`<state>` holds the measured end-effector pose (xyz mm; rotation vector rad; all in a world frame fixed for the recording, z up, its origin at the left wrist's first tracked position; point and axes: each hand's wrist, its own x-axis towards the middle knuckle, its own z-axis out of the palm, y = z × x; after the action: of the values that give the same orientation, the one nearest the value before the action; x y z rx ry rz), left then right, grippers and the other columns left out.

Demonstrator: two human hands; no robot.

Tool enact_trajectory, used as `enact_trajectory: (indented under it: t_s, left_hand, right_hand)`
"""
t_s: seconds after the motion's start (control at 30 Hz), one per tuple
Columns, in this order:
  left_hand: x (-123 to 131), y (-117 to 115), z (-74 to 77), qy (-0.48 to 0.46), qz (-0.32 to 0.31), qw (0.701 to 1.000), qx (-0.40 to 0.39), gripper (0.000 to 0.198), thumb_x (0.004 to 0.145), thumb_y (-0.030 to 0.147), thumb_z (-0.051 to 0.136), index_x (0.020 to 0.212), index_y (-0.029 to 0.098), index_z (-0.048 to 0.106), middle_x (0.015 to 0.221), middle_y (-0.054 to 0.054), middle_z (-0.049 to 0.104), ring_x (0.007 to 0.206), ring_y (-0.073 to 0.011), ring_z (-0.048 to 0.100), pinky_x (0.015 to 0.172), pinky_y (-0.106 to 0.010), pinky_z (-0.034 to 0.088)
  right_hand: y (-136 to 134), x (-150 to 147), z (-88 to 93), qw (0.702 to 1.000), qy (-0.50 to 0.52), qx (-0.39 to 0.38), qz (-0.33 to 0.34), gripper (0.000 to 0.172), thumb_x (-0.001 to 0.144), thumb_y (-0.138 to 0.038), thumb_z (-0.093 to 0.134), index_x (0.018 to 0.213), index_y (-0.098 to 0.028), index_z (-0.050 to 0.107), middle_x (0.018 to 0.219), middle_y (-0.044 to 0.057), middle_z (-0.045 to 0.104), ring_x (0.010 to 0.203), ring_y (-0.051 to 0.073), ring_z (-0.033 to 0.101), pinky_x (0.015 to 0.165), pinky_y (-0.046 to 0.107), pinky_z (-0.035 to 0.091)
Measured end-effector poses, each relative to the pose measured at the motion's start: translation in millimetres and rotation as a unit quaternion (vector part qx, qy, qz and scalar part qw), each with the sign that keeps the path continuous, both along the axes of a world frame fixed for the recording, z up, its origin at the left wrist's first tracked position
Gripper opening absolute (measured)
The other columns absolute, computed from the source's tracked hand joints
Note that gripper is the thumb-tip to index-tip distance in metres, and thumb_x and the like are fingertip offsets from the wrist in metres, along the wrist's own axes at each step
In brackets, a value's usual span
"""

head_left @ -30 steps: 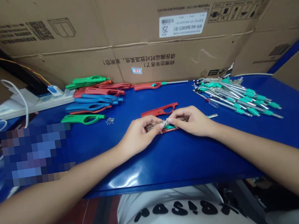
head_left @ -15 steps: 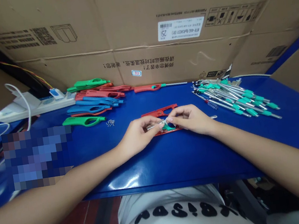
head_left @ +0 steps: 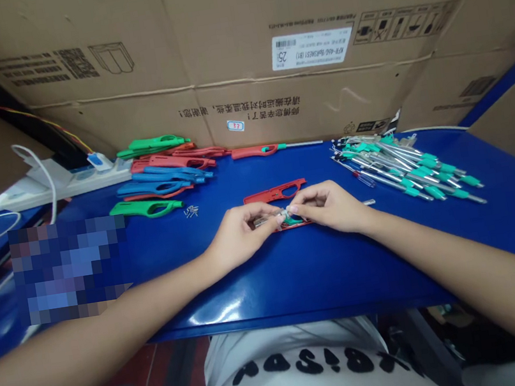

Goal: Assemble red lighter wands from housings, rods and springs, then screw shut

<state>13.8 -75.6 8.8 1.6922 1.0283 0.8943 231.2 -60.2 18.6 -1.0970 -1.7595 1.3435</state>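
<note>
My left hand (head_left: 243, 232) is closed around a small clear-and-silver lighter part (head_left: 261, 220), seemingly a gas tank; its far side is hidden by the fingers. My right hand (head_left: 330, 208) pinches the pale end (head_left: 285, 212) of that same part, fingertips meeting the left ones. Beneath both hands lies a red lighter shell half (head_left: 298, 225) with a green piece (head_left: 293, 219) in it. A metal tube (head_left: 368, 203) sticks out beyond my right hand. Just behind the hands rests another red shell half (head_left: 262, 195), inner side up.
Green, red and blue lighter shells (head_left: 154, 186) are piled at the left, near small metal screws (head_left: 191, 211). An assembled-looking red lighter (head_left: 254, 151) lies by the cardboard (head_left: 130, 115). Metal rods with green parts (head_left: 408, 167) are heaped right. A power strip (head_left: 85, 177) sits back left.
The lower red shell half is less visible under my left hand, and the one behind looks slightly shifted. Both hands keep their pinch; the view has moved a little.
</note>
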Motion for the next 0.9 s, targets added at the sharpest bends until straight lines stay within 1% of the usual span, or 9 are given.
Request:
enact_trajectory:
  t_s: [0.13,0.27,0.43,0.6,0.63,0.7,0.8,0.83,0.9]
  left_hand:
    - [-2.5,4.0,0.0,-0.004,0.019,1.0,0.019,0.033,0.08,0.043,0.077,0.099,0.015,0.076,0.099,-0.009,0.079,0.087,-0.0212,0.073,0.08,-0.031,0.058]
    - [-3.2,6.4,-1.0,-0.006,0.023,0.999,0.031,0.033,0.079,0.042,0.078,0.099,0.015,0.076,0.1,-0.008,0.078,0.088,-0.021,0.073,0.081,-0.031,0.058]
    - [-2.6,5.4,-1.1,-0.014,0.015,0.999,0.031,0.034,0.079,0.043,0.079,0.098,0.015,0.075,0.099,-0.008,0.078,0.087,-0.0206,0.073,0.081,-0.032,0.058]
    - [-1.9,4.8,-0.8,-0.025,0.012,0.999,0.033,0.032,0.078,0.042,0.08,0.096,0.015,0.075,0.098,-0.008,0.078,0.088,-0.0203,0.073,0.081,-0.031,0.058]
    - [-1.9,4.9,-0.4,-0.023,0.015,0.999,0.035,0.032,0.078,0.041,0.08,0.096,0.015,0.076,0.097,-0.008,0.078,0.085,-0.0196,0.073,0.079,-0.03,0.058]
    - [-2.2,5.1,0.9,-0.011,0.026,0.999,0.03,0.033,0.078,0.041,0.08,0.097,0.015,0.076,0.093,-0.007,0.078,0.072,-0.0161,0.07,0.067,-0.026,0.056]
    - [-2.4,4.8,3.8,0.013,0.041,0.999,0.012,0.033,0.081,0.041,0.077,0.101,0.015,0.077,0.088,-0.006,0.078,0.052,-0.0095,0.058,0.05,-0.022,0.048]
    - [-2.3,4.6,4.6,0.018,0.043,0.999,0.008,0.034,0.082,0.042,0.076,0.101,0.014,0.077,0.087,-0.006,0.078,0.049,-0.0083,0.055,0.047,-0.021,0.045]
    - [-1.8,4.0,5.3,0.023,0.045,0.999,0.006,0.034,0.082,0.042,0.075,0.101,0.014,0.077,0.088,-0.006,0.078,0.048,-0.0077,0.054,0.046,-0.021,0.044]
  right_hand:
    - [2.0,-0.5,2.0,1.0,-0.002,0.0,-0.008,0.043,0.077,-0.059,0.074,0.076,-0.016,0.069,0.058,-0.003,0.058,0.044,0.006,0.041,0.043,0.023,0.03]
    - [3.2,-1.5,2.8,1.0,-0.002,-0.006,-0.024,0.044,0.08,-0.059,0.07,0.076,-0.016,0.068,0.059,-0.002,0.058,0.043,0.006,0.041,0.042,0.024,0.029]
    - [2.1,-4.0,3.2,1.0,0.012,-0.014,-0.024,0.038,0.075,-0.053,0.077,0.077,-0.016,0.069,0.057,-0.004,0.057,0.045,0.006,0.041,0.043,0.023,0.028]
    - [2.7,-5.5,2.6,0.999,0.019,-0.019,-0.028,0.036,0.074,-0.051,0.078,0.075,-0.016,0.068,0.058,-0.004,0.058,0.045,0.006,0.04,0.043,0.024,0.027]
    - [3.0,-5.5,2.4,0.999,0.017,-0.019,-0.028,0.037,0.074,-0.052,0.078,0.074,-0.016,0.068,0.057,-0.004,0.057,0.045,0.006,0.04,0.044,0.024,0.027]
    - [3.5,-5.0,1.9,0.999,0.012,-0.016,-0.028,0.038,0.075,-0.053,0.077,0.075,-0.016,0.068,0.056,-0.004,0.056,0.045,0.006,0.04,0.044,0.024,0.027]
    - [3.9,-4.2,0.9,1.0,0.011,-0.009,-0.028,0.04,0.076,-0.054,0.075,0.079,-0.016,0.068,0.056,-0.004,0.056,0.045,0.006,0.04,0.044,0.024,0.027]
    - [3.8,-4.1,0.4,0.999,0.013,-0.008,-0.028,0.04,0.076,-0.055,0.075,0.08,-0.016,0.068,0.056,-0.004,0.056,0.045,0.006,0.039,0.044,0.024,0.027]
    - [3.3,-4.3,-0.5,0.999,0.02,-0.01,-0.031,0.042,0.075,-0.056,0.076,0.08,-0.016,0.068,0.058,-0.004,0.057,0.045,0.006,0.039,0.045,0.024,0.028]
